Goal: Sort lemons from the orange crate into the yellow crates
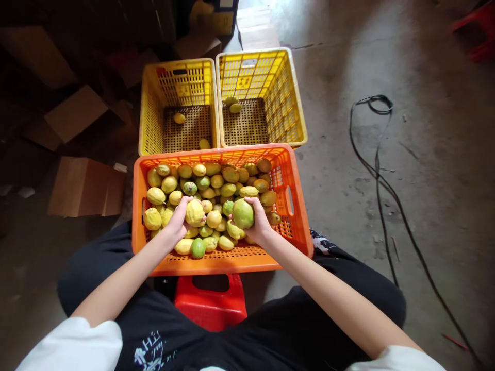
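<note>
Working over the orange crate, a person in white sleeves & dark trousers grips one piece of produce per hand. Below both hands, inside the crate, lies a heap of fruit, mostly yellow w/ some green. The L hand is curled firmly round a yellow fruit, thumb at its upper L, fingertips peeking out at its lower R edge; the fruit sits b/w thumb & fingers, above the crate's middle, a bit L. The R hand clasps a lrg. green fruit, thumb over the top, fingers curled underneath; this one sits on the inner side of the grip, above the crate's middle, a bit R. The two held pieces are apart, w/ the heap visible b/w them. A curved yellow-green fruit is just under the R fingers; can't tell if they touch it.

Beyond the crate's far rim, side by side: L yellow crate w/ two yellow pieces inside, & R yellow crate w/ two greenish ones. At the crate's near edge, b/w the legs: red stool. L of the crate: cardboard box. Well R: looped dark cable on the floor.
</note>
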The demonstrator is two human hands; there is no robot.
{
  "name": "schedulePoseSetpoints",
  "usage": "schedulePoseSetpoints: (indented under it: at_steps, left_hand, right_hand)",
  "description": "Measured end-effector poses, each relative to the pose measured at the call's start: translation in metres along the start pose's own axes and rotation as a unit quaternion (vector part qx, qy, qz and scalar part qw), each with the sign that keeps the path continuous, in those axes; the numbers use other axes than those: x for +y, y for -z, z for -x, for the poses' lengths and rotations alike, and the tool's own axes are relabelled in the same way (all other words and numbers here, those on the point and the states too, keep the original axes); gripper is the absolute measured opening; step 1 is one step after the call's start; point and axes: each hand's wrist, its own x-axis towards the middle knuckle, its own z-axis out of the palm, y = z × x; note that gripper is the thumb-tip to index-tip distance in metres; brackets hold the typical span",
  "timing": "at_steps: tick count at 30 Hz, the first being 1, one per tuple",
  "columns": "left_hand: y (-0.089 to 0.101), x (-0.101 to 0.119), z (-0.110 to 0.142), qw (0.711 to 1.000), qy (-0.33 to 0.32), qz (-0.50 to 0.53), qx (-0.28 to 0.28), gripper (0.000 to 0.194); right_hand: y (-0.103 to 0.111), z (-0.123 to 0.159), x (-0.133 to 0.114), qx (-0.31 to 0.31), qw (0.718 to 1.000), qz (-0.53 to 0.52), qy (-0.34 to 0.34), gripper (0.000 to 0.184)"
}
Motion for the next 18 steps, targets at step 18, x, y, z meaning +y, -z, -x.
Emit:
schedulePoseSetpoints:
  at_steps: [18]
  left_hand:
    - [-0.0079, 0.0011, -0.0011, 0.997, 0.065, 0.026, -0.028, 0.011]
  right_hand:
    - [-0.0072, 0.0015, -0.0024, 0.024, 0.998, -0.059, -0.017, 0.033]
